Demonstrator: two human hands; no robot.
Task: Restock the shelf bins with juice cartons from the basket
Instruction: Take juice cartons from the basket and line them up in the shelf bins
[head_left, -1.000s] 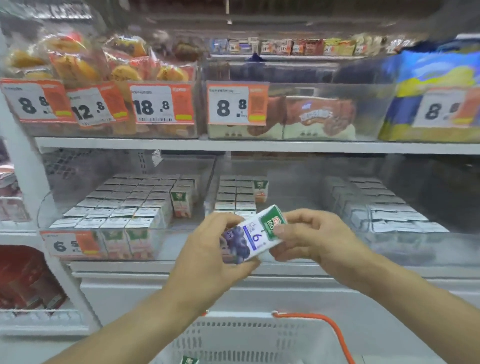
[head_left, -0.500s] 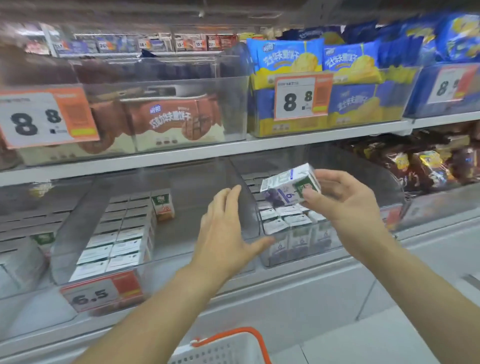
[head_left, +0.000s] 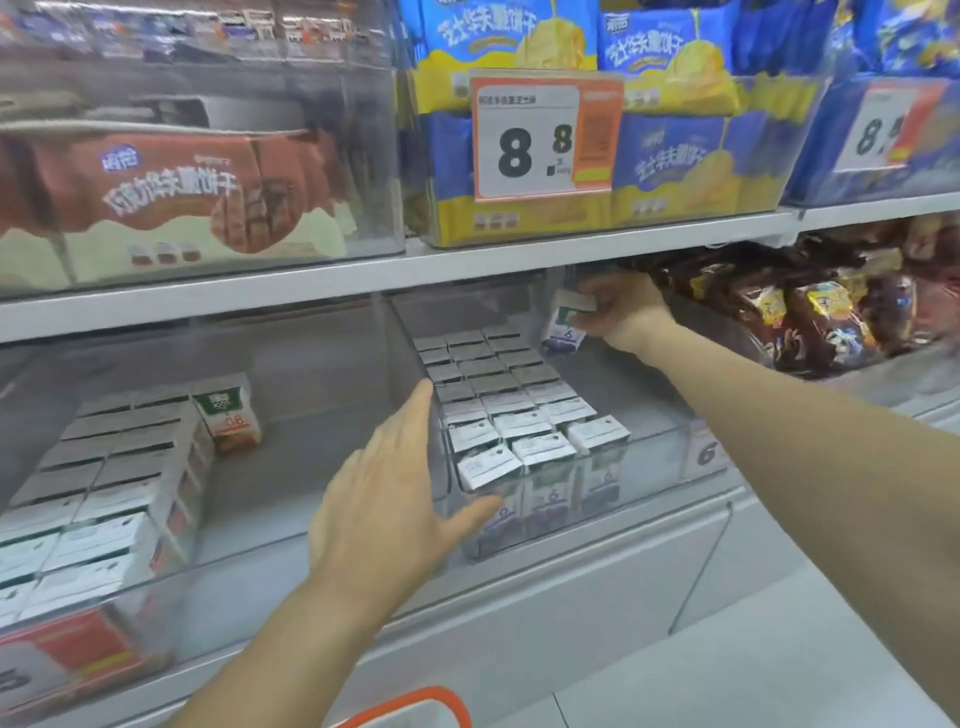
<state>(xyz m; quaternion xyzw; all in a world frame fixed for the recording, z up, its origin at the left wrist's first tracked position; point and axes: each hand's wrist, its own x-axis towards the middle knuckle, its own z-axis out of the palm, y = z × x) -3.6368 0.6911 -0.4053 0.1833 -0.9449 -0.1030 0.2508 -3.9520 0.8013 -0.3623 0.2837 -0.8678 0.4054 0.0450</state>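
Juice carton (head_left: 563, 325) clamped in right hand (head_left: 621, 310), far back in clear bin (head_left: 649, 441), not yet set down. Nearer: basket (head_left: 415, 709) rim at bottom edge, contents unseen; left hand (head_left: 387, 506) spread flat, empty, against bin's front-left corner. Three rows filled; right side bare.

Two bare forearms enter from the bottom edge — no sleeves, cuffs or gloves on either. The left hand (head_left: 387, 499) carries no ring, watch or band that shows, and its wrist is plain. The right hand (head_left: 621, 312) is equally unadorned — the wrist and long forearm behind it are uncovered all the way to the frame's edge.
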